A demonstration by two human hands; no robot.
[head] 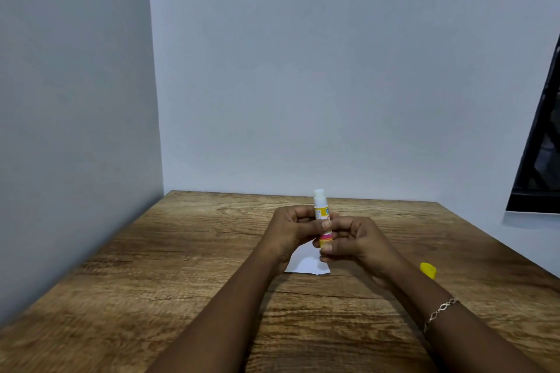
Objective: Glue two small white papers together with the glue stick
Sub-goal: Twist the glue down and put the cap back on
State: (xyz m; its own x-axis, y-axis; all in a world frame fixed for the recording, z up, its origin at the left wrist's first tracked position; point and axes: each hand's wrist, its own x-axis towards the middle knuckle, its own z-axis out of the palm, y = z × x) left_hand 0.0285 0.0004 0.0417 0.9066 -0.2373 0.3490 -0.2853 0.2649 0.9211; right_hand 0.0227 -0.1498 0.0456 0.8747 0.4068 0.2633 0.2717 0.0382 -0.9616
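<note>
Both hands hold the glue stick (321,215) upright above the middle of the table (181,266). The left hand (291,227) grips its body, and the right hand (354,239) pinches its yellow base. The white tip is uncovered and points to 12 o'clock. White paper (306,263) lies on the table at 6 o'clock from the stick, mostly hidden by the hands; I cannot tell if it is one sheet or two. The yellow cap (428,270) lies at 4 o'clock, partly behind the right forearm.
</note>
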